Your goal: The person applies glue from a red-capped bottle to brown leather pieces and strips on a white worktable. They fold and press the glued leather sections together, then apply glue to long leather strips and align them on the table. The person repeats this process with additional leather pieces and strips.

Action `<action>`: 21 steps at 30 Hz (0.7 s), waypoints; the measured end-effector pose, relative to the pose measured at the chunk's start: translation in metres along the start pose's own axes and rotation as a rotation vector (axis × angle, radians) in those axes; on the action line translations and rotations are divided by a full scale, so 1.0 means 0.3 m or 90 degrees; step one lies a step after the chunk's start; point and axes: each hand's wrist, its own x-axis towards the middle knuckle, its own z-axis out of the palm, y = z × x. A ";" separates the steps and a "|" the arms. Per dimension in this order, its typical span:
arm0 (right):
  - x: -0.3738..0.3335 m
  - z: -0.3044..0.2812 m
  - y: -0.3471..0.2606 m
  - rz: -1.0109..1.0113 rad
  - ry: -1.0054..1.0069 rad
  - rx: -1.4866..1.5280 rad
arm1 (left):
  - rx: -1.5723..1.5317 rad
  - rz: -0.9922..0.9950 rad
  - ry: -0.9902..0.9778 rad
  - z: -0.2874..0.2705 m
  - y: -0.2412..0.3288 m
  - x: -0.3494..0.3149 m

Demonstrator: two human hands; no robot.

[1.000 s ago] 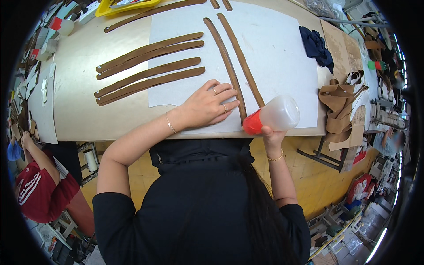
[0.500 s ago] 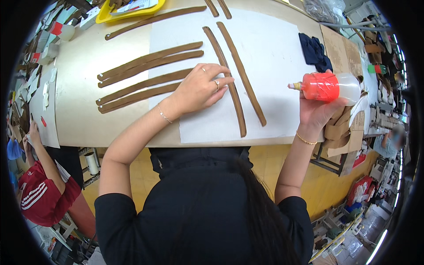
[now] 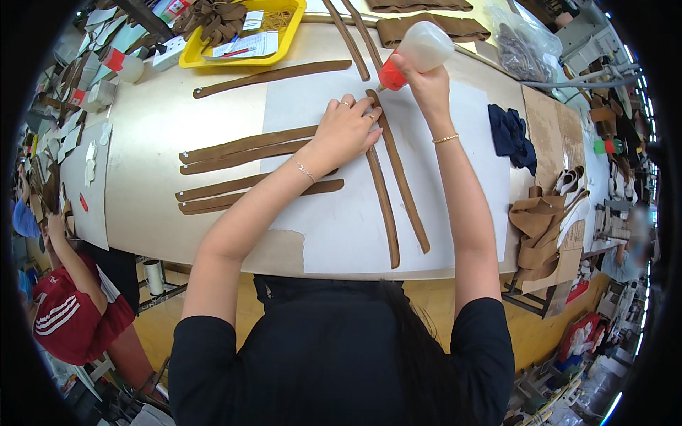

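A: Quick status, biggest first?

B: Desk with the white paper sheet on it. Two long brown strips lie side by side on the paper, running away from me. Four more brown strips are set aside to my left, half off the sheet.

A: Hands?

B: My left hand is flat, fingers spread, pressing the far end of the pair of strips. My right hand is wrapped tight round the squeeze bottle, red nozzle tipped down onto the strip's far tip.

A: Progress?

B: I'd say just starting this pair: nozzle sits at the very end, and I can't make out any glue line along the rest. Whether the four left ones are done, can't tell.
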 end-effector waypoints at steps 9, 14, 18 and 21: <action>0.045 0.099 -0.016 -0.044 -0.091 -0.090 | 0.023 0.003 0.021 0.023 -0.025 0.005; 0.050 0.109 -0.010 -0.078 -0.103 -0.145 | 0.023 0.000 0.007 0.018 -0.019 0.011; 0.051 0.093 -0.006 -0.087 -0.116 -0.195 | 0.023 -0.003 0.001 0.014 -0.022 0.009; 0.041 0.072 -0.022 -0.053 -0.120 -0.164 | 0.027 -0.003 0.000 0.019 -0.024 0.008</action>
